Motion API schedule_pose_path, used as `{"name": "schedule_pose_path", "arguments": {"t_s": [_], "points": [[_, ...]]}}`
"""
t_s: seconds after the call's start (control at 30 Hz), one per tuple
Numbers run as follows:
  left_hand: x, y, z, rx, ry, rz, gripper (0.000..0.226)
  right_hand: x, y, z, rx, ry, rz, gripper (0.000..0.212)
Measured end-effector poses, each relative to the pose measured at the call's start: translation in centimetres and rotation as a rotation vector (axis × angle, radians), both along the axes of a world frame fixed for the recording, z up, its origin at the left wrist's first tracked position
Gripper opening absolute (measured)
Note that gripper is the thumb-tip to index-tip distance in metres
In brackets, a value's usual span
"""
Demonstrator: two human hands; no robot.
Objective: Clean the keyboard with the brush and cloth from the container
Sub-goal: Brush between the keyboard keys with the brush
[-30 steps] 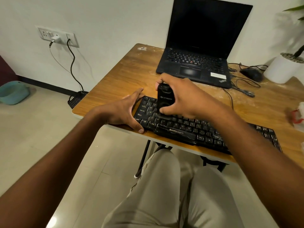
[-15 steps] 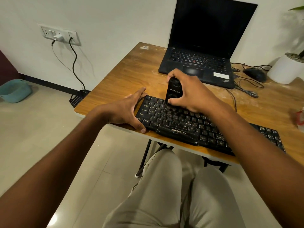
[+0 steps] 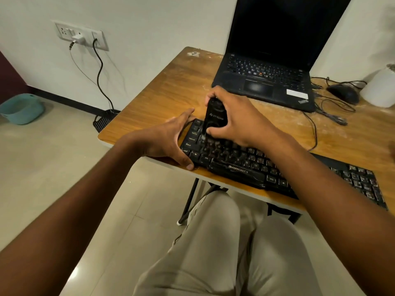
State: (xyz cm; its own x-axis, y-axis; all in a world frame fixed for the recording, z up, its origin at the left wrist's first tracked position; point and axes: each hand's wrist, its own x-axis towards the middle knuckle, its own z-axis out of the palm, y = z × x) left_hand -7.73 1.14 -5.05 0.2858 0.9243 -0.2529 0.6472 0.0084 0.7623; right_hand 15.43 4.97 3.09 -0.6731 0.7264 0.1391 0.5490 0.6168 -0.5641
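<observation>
The keyboard [image 3: 267, 165] lies along the table's [image 3: 162, 97] near edge, its front rim almost flush with that edge and its left end close to the near left corner, so there is little bare wood in front of it. The left hand [image 3: 168, 139] is spread open and grips nothing; its palm rests on the table at the keyboard's left end, fingers along the far corner of the keyboard and thumb pressed against the front corner. The right hand [image 3: 233, 118] is closed around the brush [image 3: 214, 118], a dark upright body held nearly vertical with its lower end down on the upper left keys; the bristles are blurred and cannot be made out clearly. The right forearm crosses over the middle of the keyboard, hiding those keys, while the right end of the keyboard runs on uncovered toward the right edge of the table. Behind the keyboard, a strip of bare wood separates it from the laptop [image 3: 267, 82], which stands open at the far edge with a dark screen and closes off room in that direction. The far left part of the table is open wood. To the right, a mouse [image 3: 344, 92] and loose cables [image 3: 329, 112] lie on the table near the laptop, and a white pot [image 3: 380, 88] stands just beyond the mouse. The cloth and container cannot be seen.
</observation>
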Motion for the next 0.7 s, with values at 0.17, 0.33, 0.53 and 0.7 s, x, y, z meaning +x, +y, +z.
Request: {"name": "schedule_pose_path", "arguments": {"t_s": [0.17, 0.33, 0.53, 0.7], "points": [[0.3, -0.2, 0.3, -0.004, -0.012, 0.001, 0.164, -0.5, 0.8, 0.3, 0.041, 0.029, -0.027, 0.057], [0.1, -0.3, 0.9, 0.013, -0.070, -0.069, 0.136, -1.5, -2.1, 0.1, -0.001, 0.186, 0.079, 0.055], [-0.8, -0.1, 1.8, -0.112, -0.105, -0.121, 0.115, -2.7, -3.3, -1.5, 0.012, 0.190, 0.089, 0.056], [-0.7, -0.1, 1.9, -0.090, -0.064, -0.086, 0.119, -1.5, -3.5, -0.1, 0.103, -0.088, 0.171, 0.060]]}}
